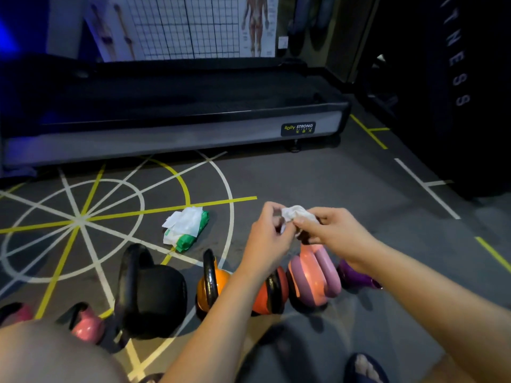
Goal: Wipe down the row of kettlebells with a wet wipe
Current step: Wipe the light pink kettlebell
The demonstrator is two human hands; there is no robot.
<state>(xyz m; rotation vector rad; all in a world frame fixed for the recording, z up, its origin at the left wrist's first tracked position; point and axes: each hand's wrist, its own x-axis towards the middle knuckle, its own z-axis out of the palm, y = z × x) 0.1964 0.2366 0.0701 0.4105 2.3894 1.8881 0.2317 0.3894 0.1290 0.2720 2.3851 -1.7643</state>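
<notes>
White and crumpled, the wet wipe (297, 212) is held up between both hands, above the right part of the kettlebell row and touching none of the kettlebells; the left hand (266, 230) pinches its left end with curled fingers, and the right hand (331, 230) pinches its right end between thumb and fingertips; below them, on the grey gym floor (359, 205) marked with white and yellow lines, the kettlebells stand side by side: a small pink kettlebell (85, 326), a large black kettlebell (154, 297), an orange kettlebell with a black handle (203, 295), a red-orange kettlebell (261, 301) partly hidden by the left forearm, a pink and mauve kettlebell (312, 280) and a purple kettlebell (355, 276) behind the right wrist; beyond the row, well apart from the hands, lies a soft green and white pack of wipes (185, 228), open, with loose white sheets spilling from its top; farther back stands a low black and grey treadmill deck (177, 134)
</notes>
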